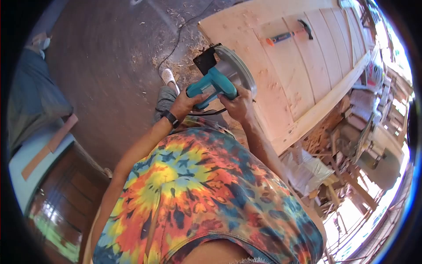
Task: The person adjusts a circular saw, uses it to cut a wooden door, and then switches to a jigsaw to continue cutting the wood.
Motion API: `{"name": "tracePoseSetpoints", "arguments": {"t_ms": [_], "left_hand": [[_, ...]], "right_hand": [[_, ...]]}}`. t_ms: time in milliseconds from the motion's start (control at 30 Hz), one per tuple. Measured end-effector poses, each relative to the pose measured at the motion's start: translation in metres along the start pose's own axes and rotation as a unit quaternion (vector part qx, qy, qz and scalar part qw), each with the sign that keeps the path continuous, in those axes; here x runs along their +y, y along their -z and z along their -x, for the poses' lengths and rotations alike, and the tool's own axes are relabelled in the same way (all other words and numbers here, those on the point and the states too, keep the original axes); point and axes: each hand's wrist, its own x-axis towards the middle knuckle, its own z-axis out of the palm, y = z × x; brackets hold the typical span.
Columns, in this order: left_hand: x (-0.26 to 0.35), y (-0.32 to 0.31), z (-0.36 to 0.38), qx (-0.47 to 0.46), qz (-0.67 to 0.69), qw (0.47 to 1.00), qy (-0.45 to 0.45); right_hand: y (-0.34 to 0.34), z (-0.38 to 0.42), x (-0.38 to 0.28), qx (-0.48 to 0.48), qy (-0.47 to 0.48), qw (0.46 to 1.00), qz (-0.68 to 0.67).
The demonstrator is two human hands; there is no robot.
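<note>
A teal circular saw (213,86) is held in front of my body, its grey blade guard (239,66) beside the edge of a large wooden door panel (274,83). My left hand (187,107), with a black watch on the wrist, is closed round the saw's motor end. On the other side, my right hand (238,105) grips the saw near its rear handle, next to the guard. A black plate (205,60) sticks out at the saw's far side. The black power cord (206,113) hangs close under my hands.
A claw hammer (288,36) with an orange and black handle lies on the panel. Wood shavings (182,55) litter the dark floor (110,79). Wood scraps (338,145) are piled at the right. A dark glossy wooden panel (61,198) and a cloth-covered thing (33,97) stand at the left.
</note>
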Motion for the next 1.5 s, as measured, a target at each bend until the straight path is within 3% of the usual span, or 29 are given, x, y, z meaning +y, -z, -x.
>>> {"name": "tracePoseSetpoints", "arguments": {"t_ms": [67,200,333,500,800,1033,1300,1500], "left_hand": [[-0.006,-0.007,0.002,0.027,0.04,0.999,-0.003],[0.003,-0.017,0.007,0.02,0.021,0.999,-0.015],[-0.001,-0.006,0.005,-0.022,0.032,0.998,0.054],[0.003,-0.005,0.011,0.028,0.041,0.998,0.032],[0.008,0.0,0.016,0.018,0.034,0.997,0.06],[0.01,-0.003,0.022,0.024,0.025,0.999,0.04],[0.018,-0.007,0.021,0.058,0.047,0.993,0.091],[0.017,-0.006,0.023,0.05,0.017,0.996,0.066]], "right_hand": [[0.005,0.002,-0.006,-0.014,0.02,0.997,0.072],[0.0,0.008,0.012,-0.002,-0.002,1.0,-0.03],[-0.002,0.01,0.013,0.051,0.014,0.998,-0.029],[-0.001,0.013,0.007,0.023,0.004,1.0,0.0],[0.002,0.012,0.007,-0.014,-0.029,0.999,-0.01],[0.01,0.016,0.013,-0.038,-0.003,0.998,-0.048],[0.014,0.011,0.011,-0.092,-0.035,0.994,-0.043],[0.016,0.007,0.01,-0.098,-0.029,0.992,-0.068]]}}
